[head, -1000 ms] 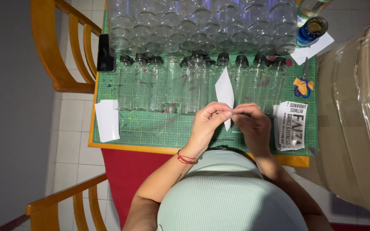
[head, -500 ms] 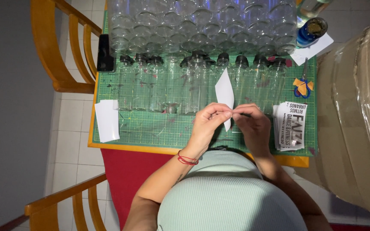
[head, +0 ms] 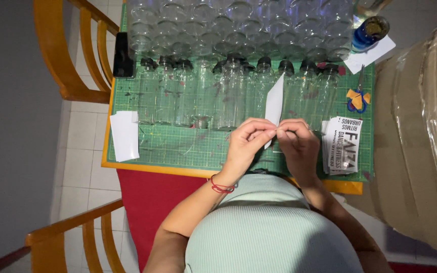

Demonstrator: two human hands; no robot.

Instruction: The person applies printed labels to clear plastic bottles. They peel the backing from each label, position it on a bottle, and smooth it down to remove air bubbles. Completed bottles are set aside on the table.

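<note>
A white paper strip (head: 274, 103) stands upright above the green cutting mat (head: 178, 144). My left hand (head: 249, 144) pinches its lower edge with thumb and fingers. My right hand (head: 297, 146) meets it from the right and grips the same lower end. A red cord bracelet circles my left wrist. Both hands hover over the mat's near edge, just in front of a row of clear bottles (head: 228, 93).
Many clear glass jars (head: 238, 25) fill the far side. A stack of white sheets (head: 125, 135) lies at the mat's left, printed labels (head: 344, 145) at the right. Scissors (head: 356, 96), a blue can (head: 369, 33), a black device (head: 122, 55), wooden chairs (head: 64, 55) and a wrapped cardboard box (head: 426, 131) surround the table.
</note>
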